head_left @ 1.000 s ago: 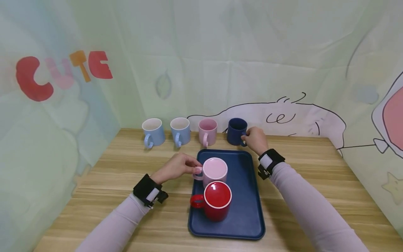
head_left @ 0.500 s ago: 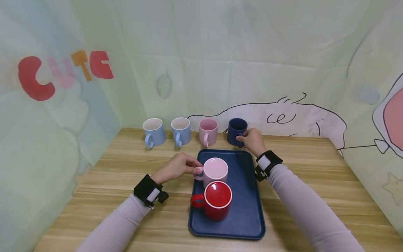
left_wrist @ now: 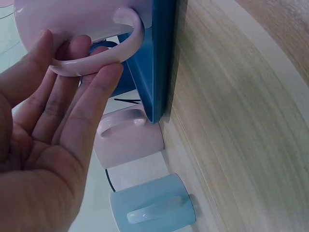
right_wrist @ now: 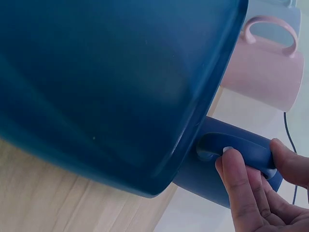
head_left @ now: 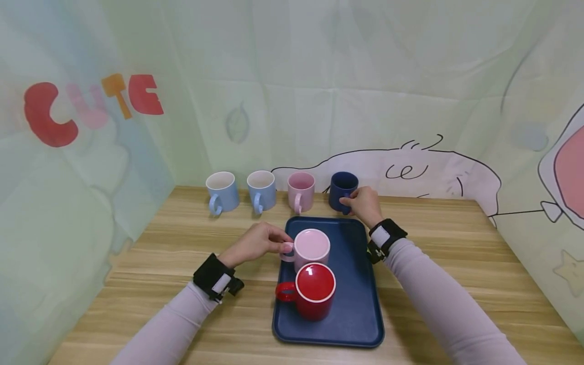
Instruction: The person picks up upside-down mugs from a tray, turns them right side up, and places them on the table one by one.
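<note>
My left hand [head_left: 257,244] pinches the handle of an upside-down pink mug [head_left: 312,246] on the dark blue tray [head_left: 353,304]. In the left wrist view its thumb and fingers are on the pink handle [left_wrist: 99,63]. Nearer me on the tray, an upside-down red mug [head_left: 315,291] has its handle pointing left. Behind the tray's far edge, my right hand [head_left: 365,205] holds the handle of an upright navy mug [head_left: 342,187]. The right wrist view shows thumb and fingers around that navy handle [right_wrist: 241,150].
Left of the navy mug, an upright pink mug [head_left: 301,190] and two light blue mugs, one farther left [head_left: 222,192] and one nearer [head_left: 261,190], line the back of the wooden table [head_left: 155,268]. A printed cloth [head_left: 292,91] hangs behind them.
My right hand has shifted slightly left, and the navy mug's handle has turned from the right toward me. The left hand and the mugs on the tray stay put.
</note>
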### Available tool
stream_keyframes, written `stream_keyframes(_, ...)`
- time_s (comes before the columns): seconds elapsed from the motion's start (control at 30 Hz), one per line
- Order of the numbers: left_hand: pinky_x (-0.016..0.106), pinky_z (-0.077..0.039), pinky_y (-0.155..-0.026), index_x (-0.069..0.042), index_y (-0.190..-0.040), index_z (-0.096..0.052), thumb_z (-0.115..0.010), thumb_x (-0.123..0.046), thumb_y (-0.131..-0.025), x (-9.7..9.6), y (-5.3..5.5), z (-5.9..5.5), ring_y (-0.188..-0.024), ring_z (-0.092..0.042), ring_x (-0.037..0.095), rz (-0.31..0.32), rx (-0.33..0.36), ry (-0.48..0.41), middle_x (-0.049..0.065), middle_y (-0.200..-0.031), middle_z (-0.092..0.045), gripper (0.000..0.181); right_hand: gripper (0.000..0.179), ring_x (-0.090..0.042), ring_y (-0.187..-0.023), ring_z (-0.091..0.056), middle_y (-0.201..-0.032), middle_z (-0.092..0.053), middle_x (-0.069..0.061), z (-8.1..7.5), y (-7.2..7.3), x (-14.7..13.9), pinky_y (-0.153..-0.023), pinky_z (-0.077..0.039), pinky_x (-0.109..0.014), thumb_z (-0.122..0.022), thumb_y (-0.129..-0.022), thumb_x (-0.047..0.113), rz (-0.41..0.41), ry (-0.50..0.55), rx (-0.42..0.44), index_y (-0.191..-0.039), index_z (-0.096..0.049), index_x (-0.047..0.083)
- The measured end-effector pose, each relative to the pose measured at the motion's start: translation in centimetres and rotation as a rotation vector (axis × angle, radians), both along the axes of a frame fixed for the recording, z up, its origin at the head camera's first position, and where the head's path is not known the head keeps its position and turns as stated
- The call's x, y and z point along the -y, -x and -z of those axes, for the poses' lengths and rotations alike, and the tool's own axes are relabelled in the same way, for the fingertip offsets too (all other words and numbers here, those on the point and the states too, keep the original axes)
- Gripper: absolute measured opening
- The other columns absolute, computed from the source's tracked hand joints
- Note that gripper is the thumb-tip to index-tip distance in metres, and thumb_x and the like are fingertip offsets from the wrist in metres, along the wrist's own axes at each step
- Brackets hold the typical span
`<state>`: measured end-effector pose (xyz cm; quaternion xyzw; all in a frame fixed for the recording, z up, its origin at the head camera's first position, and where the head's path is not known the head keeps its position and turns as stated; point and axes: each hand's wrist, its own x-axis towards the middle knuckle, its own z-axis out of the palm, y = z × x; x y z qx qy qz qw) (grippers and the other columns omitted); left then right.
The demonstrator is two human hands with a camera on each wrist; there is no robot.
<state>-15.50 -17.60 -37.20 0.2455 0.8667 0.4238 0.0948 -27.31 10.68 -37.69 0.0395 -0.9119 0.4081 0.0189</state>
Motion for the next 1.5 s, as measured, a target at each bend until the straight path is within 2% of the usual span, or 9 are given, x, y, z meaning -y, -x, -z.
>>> stream_keyframes(0.17, 0.034, -0.053, -0.072, 0.0, -0.102, -0.072, -0.069, -0.009, -0.087, -0.1, -0.3, -0.6, -0.082, -0.062, 0.026, 0.004, 0.015, -0.005, 0.016, -0.092, -0.073, 0.018, 0.023, -0.033, -0.067, -0.069, -0.078, -0.07, -0.019, -0.1, 0.0, 0.0, -0.045, -0.048, -0.021, -0.071, -0.087, 0.019, -0.001, 0.001, 0.008, -0.084, -0.069, -0.004)
stream_keyframes(0.5, 0.032, -0.055, -0.071, -0.01, -0.099, -0.075, -0.072, -0.02, -0.086, 0.0, 0.1, 0.3, -0.077, -0.063, 0.016, -0.035, 0.0, 0.017, 0.005, -0.089, -0.073, 0.017, 0.024, -0.033, -0.069, -0.069, -0.079, -0.069, -0.021, -0.1, 0.0, -0.1, -0.048, -0.049, -0.022, -0.071, -0.087, 0.021, -0.02, -0.004, 0.018, -0.086, -0.069, -0.003)
stream_keyframes(0.6, 0.032, -0.056, -0.07, -0.012, -0.097, -0.075, -0.072, -0.019, -0.085, -0.3, 0.0, 0.2, -0.076, -0.063, 0.015, -0.062, -0.018, 0.049, 0.002, -0.088, -0.073, 0.014, 0.023, -0.033, -0.071, -0.069, -0.08, -0.069, -0.021, 0.0, 0.0, -0.2, -0.049, -0.05, -0.022, -0.071, -0.088, 0.021, -0.028, -0.01, 0.029, -0.089, -0.069, -0.003)
stream_keyframes(0.7, 0.029, -0.056, -0.07, -0.015, -0.098, -0.075, -0.072, -0.02, -0.086, -0.6, -0.3, 0.1, -0.075, -0.063, 0.012, -0.071, -0.073, 0.124, -0.002, -0.086, -0.072, 0.014, 0.024, -0.033, -0.072, -0.07, -0.081, -0.069, -0.021, 0.0, 0.0, -0.3, -0.05, -0.05, -0.023, -0.07, -0.088, 0.021, -0.033, -0.012, 0.041, -0.092, -0.069, -0.003)
stream_keyframes(0.77, 0.026, -0.056, -0.071, -0.015, -0.099, -0.075, -0.071, -0.02, -0.086, -0.7, -0.4, 0.1, -0.074, -0.062, 0.01, -0.054, -0.135, 0.186, -0.003, -0.086, -0.071, 0.014, 0.025, -0.033, -0.072, -0.07, -0.082, -0.069, -0.021, -0.1, 0.0, -0.3, -0.052, -0.051, -0.023, -0.07, -0.089, 0.021, -0.038, -0.01, 0.046, -0.094, -0.068, -0.003)
stream_keyframes(0.93, 0.02, -0.056, -0.072, -0.014, -0.101, -0.073, -0.071, -0.017, -0.086, -0.8, -0.6, -0.2, -0.072, -0.06, 0.007, 0.064, -0.336, 0.324, -0.004, -0.086, -0.07, 0.016, 0.026, -0.034, -0.073, -0.07, -0.083, -0.069, -0.022, -0.2, -0.1, -0.3, -0.061, -0.059, -0.033, -0.069, -0.089, 0.021, -0.04, 0.004, 0.058, -0.095, -0.068, -0.004)
stream_keyframes(1.03, 0.019, -0.055, -0.071, -0.013, -0.1, -0.072, -0.072, -0.014, -0.085, -0.9, -0.8, -0.6, -0.072, -0.061, 0.006, 0.122, -0.403, 0.365, -0.003, -0.086, -0.071, 0.015, 0.025, -0.034, -0.074, -0.07, -0.083, -0.068, -0.023, -0.2, -0.2, -0.3, -0.068, -0.06, -0.041, -0.069, -0.089, 0.021, -0.038, 0.014, 0.065, -0.095, -0.068, -0.004)
stream_keyframes(1.17, 0.017, -0.054, -0.068, -0.014, -0.099, -0.071, -0.071, -0.014, -0.086, -1.0, -0.8, -1.0, -0.07, -0.059, 0.005, 0.138, -0.419, 0.406, -0.002, -0.084, -0.071, 0.012, 0.025, -0.034, -0.074, -0.069, -0.084, -0.068, -0.023, -0.2, -0.2, -0.4, -0.071, -0.06, -0.042, -0.068, -0.09, 0.021, -0.039, 0.016, 0.064, -0.095, -0.068, -0.004)
stream_keyframes(1.5, 0.017, -0.051, -0.061, -0.013, -0.095, -0.069, -0.068, -0.018, -0.09, -1.6, -0.3, -1.4, -0.066, -0.055, 0.009, 0.127, -0.377, 0.468, -0.005, -0.077, -0.064, 0.007, 0.026, -0.035, -0.075, -0.069, -0.085, -0.068, -0.024, -0.4, -0.2, -0.5, -0.072, -0.059, -0.044, -0.068, -0.09, 0.02, -0.053, 0.022, 0.065, -0.097, -0.067, -0.005)
